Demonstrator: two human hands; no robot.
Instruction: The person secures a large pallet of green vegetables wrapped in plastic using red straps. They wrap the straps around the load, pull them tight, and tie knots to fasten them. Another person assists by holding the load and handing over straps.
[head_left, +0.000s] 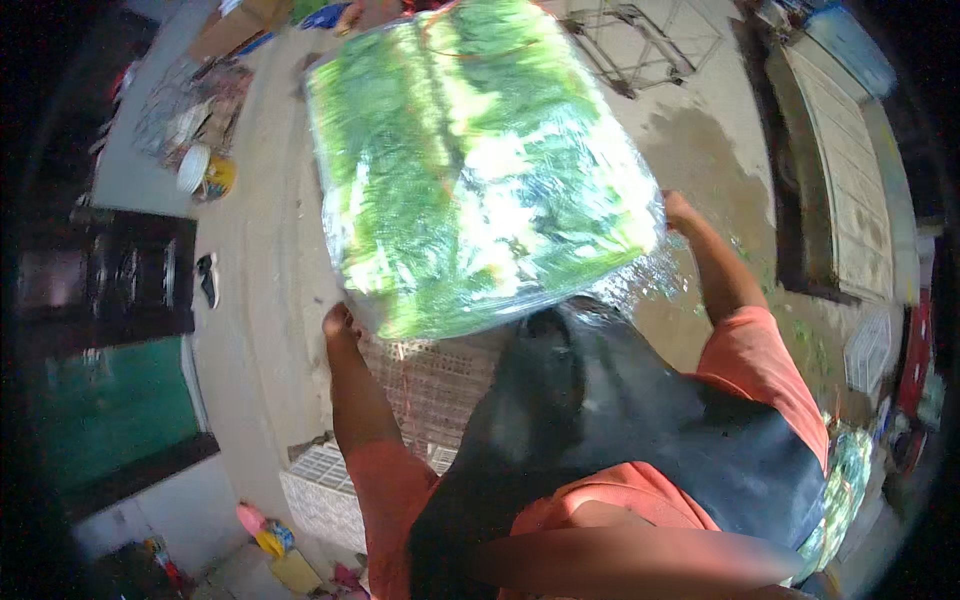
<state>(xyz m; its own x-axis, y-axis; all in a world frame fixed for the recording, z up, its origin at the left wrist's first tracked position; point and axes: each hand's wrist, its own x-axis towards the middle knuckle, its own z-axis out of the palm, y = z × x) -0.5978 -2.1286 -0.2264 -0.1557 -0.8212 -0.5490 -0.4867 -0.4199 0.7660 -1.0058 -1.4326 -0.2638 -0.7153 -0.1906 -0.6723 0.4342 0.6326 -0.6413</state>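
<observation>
Gripping bagged greens (500, 170), both hands (339, 319) (678, 210) point their middle groove (441, 110) forward, long axis unclear.

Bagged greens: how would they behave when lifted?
The bagged greens probably hold together, given their blocky shape between left hand and right hand. The glossy plastic is likely slippery. The leafy contents may bruise if squeezed.

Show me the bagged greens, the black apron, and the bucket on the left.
Bagged greens (485, 170), head view: middle of the plastic-wrapped surface.
Black apron (590, 400), head view: its front.
Bucket (210, 175), head view: its outer side.
</observation>
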